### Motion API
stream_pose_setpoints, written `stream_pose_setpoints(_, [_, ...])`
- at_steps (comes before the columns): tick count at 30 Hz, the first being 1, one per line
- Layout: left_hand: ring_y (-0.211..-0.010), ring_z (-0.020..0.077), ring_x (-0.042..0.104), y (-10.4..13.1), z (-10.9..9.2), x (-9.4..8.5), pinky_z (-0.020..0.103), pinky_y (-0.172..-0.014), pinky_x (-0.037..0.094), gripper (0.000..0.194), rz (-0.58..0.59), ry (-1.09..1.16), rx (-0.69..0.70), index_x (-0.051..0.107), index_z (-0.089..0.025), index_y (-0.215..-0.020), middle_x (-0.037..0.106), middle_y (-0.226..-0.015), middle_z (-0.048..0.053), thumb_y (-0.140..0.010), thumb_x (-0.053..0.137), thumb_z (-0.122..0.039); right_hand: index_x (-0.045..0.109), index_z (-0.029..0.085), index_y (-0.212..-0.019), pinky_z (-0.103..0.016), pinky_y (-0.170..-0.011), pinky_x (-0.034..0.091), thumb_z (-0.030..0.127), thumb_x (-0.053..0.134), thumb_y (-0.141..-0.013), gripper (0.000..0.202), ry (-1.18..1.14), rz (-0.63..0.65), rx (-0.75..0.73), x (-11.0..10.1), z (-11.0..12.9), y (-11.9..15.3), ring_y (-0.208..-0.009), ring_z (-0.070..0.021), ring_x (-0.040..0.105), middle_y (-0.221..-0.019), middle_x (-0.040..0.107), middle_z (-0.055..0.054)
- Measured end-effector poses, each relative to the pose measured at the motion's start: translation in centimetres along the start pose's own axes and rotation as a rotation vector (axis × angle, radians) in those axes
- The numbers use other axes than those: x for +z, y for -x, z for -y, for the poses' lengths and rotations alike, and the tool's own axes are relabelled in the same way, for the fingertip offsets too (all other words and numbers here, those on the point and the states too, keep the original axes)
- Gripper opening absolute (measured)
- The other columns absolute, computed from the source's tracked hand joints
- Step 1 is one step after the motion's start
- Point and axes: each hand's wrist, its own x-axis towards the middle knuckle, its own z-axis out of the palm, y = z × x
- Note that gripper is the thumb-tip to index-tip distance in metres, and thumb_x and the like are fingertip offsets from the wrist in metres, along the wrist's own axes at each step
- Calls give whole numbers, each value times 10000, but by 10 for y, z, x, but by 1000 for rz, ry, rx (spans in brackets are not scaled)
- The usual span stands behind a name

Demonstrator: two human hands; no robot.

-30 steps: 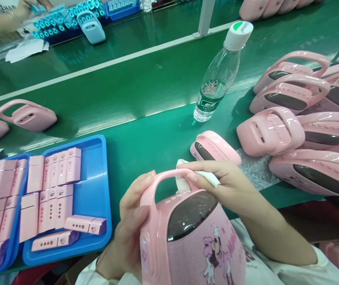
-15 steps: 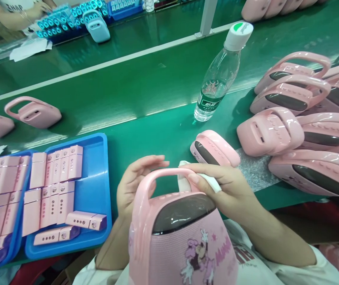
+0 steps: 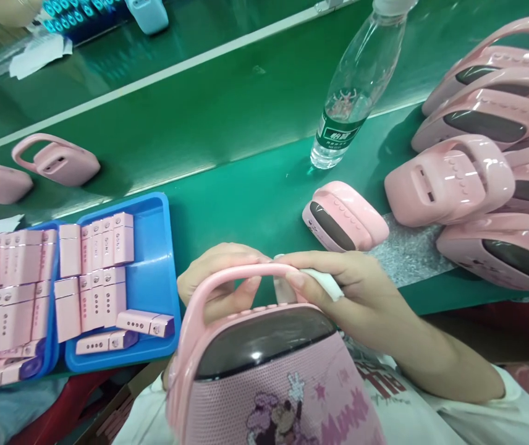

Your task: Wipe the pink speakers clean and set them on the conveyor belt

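Note:
A pink portable speaker point(image 3: 264, 364) with a dark top panel and a cartoon print stands close in front of my body. My right hand point(image 3: 357, 290) is closed on the right end of its loop handle point(image 3: 227, 272), with a folded white cloth point(image 3: 322, 282) pinched in the same fingers. Part of the cloth hangs behind the handle. My left hand point(image 3: 213, 272) is curled at the handle from its far side, fingers above the bar and thumb below it. The contact is partly hidden. A smaller-looking pink speaker point(image 3: 343, 216) lies just beyond my right hand.
Blue trays point(image 3: 156, 272) of pink boxes stand to the left. A water bottle point(image 3: 338, 136) rises behind the small speaker. More pink speakers point(image 3: 482, 123) crowd the right side, near clear plastic wrap point(image 3: 398, 259). Others point(image 3: 67, 162) sit on the ledge at left.
My left hand has gone from open fingers beside the handle to curled around it. The speaker has shifted slightly left. The view has tilted down, and my right hand keeps its hold.

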Motion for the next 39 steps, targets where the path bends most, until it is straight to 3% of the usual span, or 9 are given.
stream_pose_setpoints(4, [-741, 158, 711, 1, -2, 5, 279, -649, 579, 232, -69, -8, -59, 750, -250, -1055, 763, -847, 15, -831, 725, -194, 733, 195, -1081, -194, -483, 402, 385, 496, -983, 320, -13, 29, 51, 0, 2, -2, -551, -86, 530, -673, 662, 19])
stream_pose_setpoints(9, [-740, 139, 701, 2, 1, 10, 276, -627, 575, 286, -104, 66, 4, 744, -211, -1093, 760, -878, 4, -817, 712, -142, 735, 183, -1014, -191, -482, 393, 356, 504, -980, 291, -67, 36, 50, -1, 6, -4, -538, -74, 508, -671, 653, 27])
stream_pose_setpoints(22, [-767, 150, 693, 4, 1, 4, 311, -650, 573, 347, -40, -47, -18, 707, -287, -1180, 747, -926, -11, -859, 670, -162, 732, 184, -1051, -204, -478, 379, 342, 506, -979, 286, -96, 50, 95, -4, 6, -5, -547, -84, 510, -661, 633, 23])
stream_pose_setpoints(31, [-718, 152, 695, 5, 3, 7, 310, -600, 574, 258, -110, -66, 14, 739, -283, -1105, 753, -874, -19, -861, 686, -218, 732, 180, -1060, -211, -498, 395, 411, 499, -977, 337, -86, 53, 117, -3, 4, -6, -572, -92, 524, -688, 649, 12])
stream_pose_setpoints(39, [-748, 165, 682, 6, -11, 13, 332, -697, 567, 146, -194, -53, -165, 763, -323, -985, 745, -840, -19, -866, 689, -282, 738, 189, -1053, -204, -497, 421, 375, 503, -979, 309, -42, 27, 52, -5, 2, -6, -563, -93, 542, -664, 649, 18])
